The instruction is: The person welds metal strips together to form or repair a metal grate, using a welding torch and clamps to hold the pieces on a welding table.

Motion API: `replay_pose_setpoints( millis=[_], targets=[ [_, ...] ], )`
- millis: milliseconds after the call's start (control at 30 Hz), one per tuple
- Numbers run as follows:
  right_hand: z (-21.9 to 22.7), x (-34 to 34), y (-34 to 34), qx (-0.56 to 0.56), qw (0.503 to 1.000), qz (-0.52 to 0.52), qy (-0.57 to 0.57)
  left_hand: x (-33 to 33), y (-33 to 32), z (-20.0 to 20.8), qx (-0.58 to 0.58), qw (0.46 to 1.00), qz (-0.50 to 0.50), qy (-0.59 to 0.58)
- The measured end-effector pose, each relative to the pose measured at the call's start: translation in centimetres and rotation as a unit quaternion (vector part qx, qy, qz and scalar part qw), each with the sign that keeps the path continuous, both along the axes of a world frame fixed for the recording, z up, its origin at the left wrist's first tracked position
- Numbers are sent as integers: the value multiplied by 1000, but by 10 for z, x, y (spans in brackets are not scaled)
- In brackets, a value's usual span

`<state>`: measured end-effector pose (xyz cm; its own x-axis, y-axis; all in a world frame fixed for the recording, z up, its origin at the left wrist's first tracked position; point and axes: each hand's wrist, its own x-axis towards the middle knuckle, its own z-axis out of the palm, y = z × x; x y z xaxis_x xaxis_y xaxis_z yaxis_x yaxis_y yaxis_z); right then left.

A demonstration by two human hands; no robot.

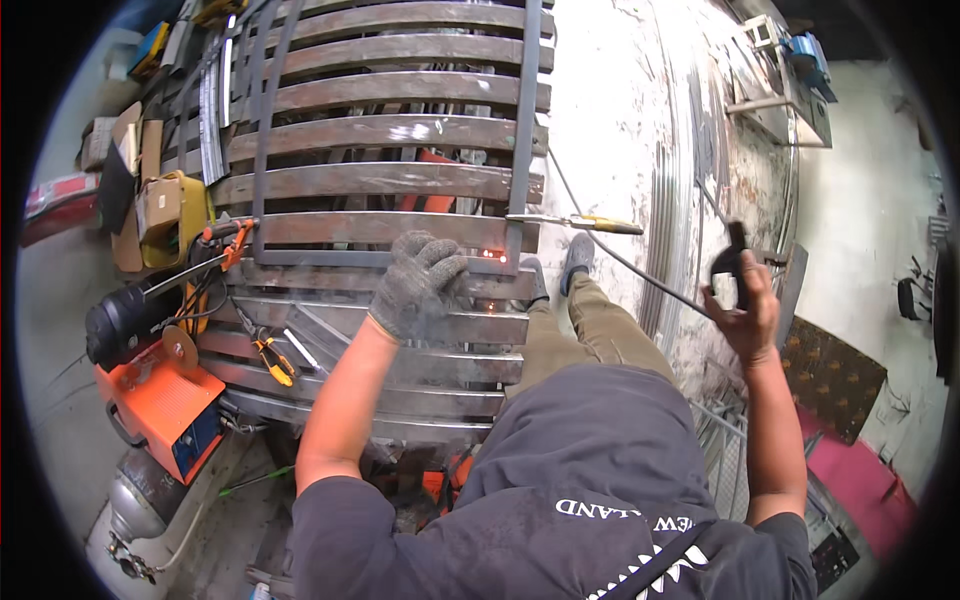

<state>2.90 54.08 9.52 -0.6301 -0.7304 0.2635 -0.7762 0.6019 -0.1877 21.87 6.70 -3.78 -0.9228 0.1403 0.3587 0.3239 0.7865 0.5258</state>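
My left hand (415, 285), in a grey knit glove, rests with curled fingers at the near edge of a flat steel frame (350, 258). Whatever lies inside its grip is hidden. Just right of it, red-hot spots (495, 256) glow near the frame's corner, and thin smoke drifts below. My bare right hand (750, 318) is raised well off to the right, closed around a black welding torch (735, 268) whose exact shape is blurred. A dark cable (640, 265) runs up to that hand. A clamp with a yellow handle (612, 226) crosses the frame's right side.
Dark slats (390, 133) form the bench. An orange-handled clamp (235, 243) grips the frame's left side. Pliers (272, 360) and a white marker-like stick (300, 348) lie nearby. An orange welding machine (165, 405) and a gas cylinder (148, 493) stand at left. My feet are beside the bench.
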Motion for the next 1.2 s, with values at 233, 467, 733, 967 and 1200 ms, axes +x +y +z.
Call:
replay_pose_setpoints(
  millis=[233, 467, 733, 967, 1200],
  targets=[
    [92, -98, 44, -50, 973, -36, 221, 85, 36, 32, 13, 916, 398, 48],
    [138, -201, 37, -171, 916, 26, 361, 148, 120, 30, -42, 900, 431, -52],
    [175, -237, -48, -71, 910, 188, 362, 109, 150, -13, -4, 764, 638, -90],
    [184, -326, -79, -121, 902, 335, 245, 39, 171, 3, -7, 642, 757, -120],
    [176, -415, -127, -183, 875, 421, 154, -69, 257, 79, -27, 602, 797, -42]
  ],
)
